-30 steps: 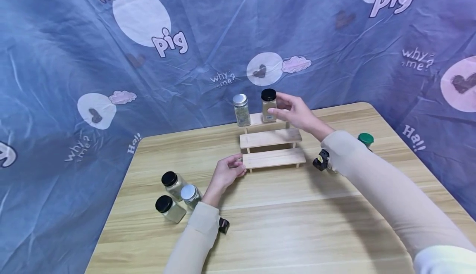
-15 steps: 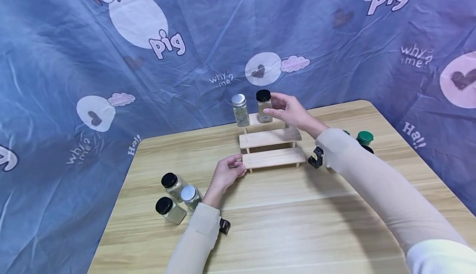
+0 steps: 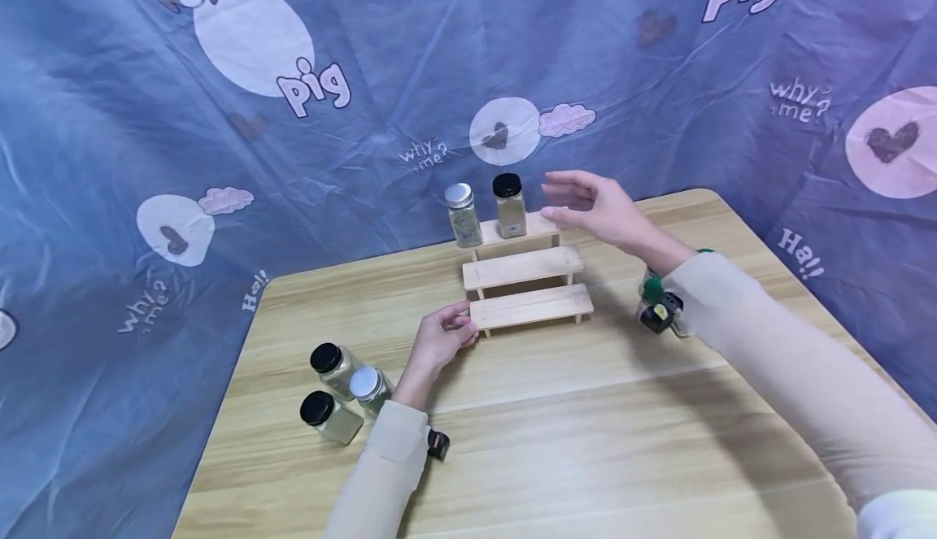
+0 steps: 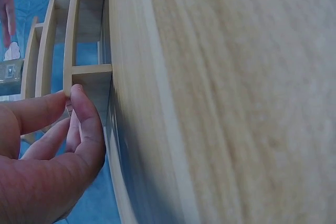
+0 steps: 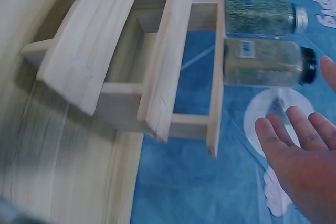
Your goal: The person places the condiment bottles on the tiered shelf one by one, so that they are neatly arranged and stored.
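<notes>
A three-step wooden spice rack (image 3: 530,308) stands on the table. On its top step are two upright spice jars: a silver-lidded jar of green flakes (image 3: 464,219) at the left end, and a black-lidded jar of tan powder (image 3: 510,210) beside it. My left hand (image 3: 439,340) pinches the left end of the lowest step between thumb and finger, as the left wrist view shows at the plank's end (image 4: 68,80). To the right of the black-lidded jar, my right hand (image 3: 607,212) is apart from it, fingers spread and holding nothing; the right wrist view shows that gap too.
Two black-lidded jars (image 3: 333,419) and a silver-lidded jar (image 3: 370,391) stand in a group at left, close to my left forearm. Green-lidded jars (image 3: 651,289) are partly hidden by my right wrist. A blue printed cloth (image 3: 410,51) hangs behind the table.
My right hand slid the black-lidded jar left along the top step, closer to the silver-lidded one, then let go and drew away right. My left hand stays on the rack.
</notes>
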`<state>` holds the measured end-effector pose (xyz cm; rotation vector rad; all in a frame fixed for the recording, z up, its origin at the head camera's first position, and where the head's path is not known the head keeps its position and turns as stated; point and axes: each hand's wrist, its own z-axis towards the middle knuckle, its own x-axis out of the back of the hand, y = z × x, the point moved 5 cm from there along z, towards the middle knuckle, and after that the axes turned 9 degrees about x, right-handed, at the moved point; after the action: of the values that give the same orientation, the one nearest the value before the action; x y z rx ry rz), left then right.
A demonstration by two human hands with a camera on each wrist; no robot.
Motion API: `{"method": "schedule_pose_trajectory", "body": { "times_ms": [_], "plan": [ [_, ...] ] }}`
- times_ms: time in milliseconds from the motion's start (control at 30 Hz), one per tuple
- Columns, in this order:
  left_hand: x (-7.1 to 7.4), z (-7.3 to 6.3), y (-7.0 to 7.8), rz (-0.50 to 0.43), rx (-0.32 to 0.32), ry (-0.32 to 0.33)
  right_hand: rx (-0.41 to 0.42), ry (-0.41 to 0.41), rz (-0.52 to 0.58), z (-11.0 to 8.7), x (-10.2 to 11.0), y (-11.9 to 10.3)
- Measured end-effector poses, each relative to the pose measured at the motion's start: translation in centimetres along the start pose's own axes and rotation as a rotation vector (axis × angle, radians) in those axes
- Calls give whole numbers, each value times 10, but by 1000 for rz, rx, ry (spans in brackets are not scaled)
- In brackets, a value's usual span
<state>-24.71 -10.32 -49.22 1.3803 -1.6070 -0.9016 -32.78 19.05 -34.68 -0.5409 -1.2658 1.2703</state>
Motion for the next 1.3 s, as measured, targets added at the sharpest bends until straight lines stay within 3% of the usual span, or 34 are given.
{"method": "schedule_pose_trajectory", "body": {
  "times_ms": [367, 767, 1000, 1133, 1300],
  "plan": [
    [-1, -5, 0, 15, -9, 2, 54, 87, 69, -87, 42, -6],
    [-1, -6, 2, 21, -12, -13, 220, 258, 168, -174, 76, 9],
    [2, -6, 1, 27, -20, -2, 168, 341, 21, -200, 83, 28],
    [1, -6, 1, 23, -23, -18, 133, 388, 43, -212, 85, 45],
    [-1, -5, 1, 24, -22, -21, 36, 350, 30, -222, 80, 69]
  ]
}}
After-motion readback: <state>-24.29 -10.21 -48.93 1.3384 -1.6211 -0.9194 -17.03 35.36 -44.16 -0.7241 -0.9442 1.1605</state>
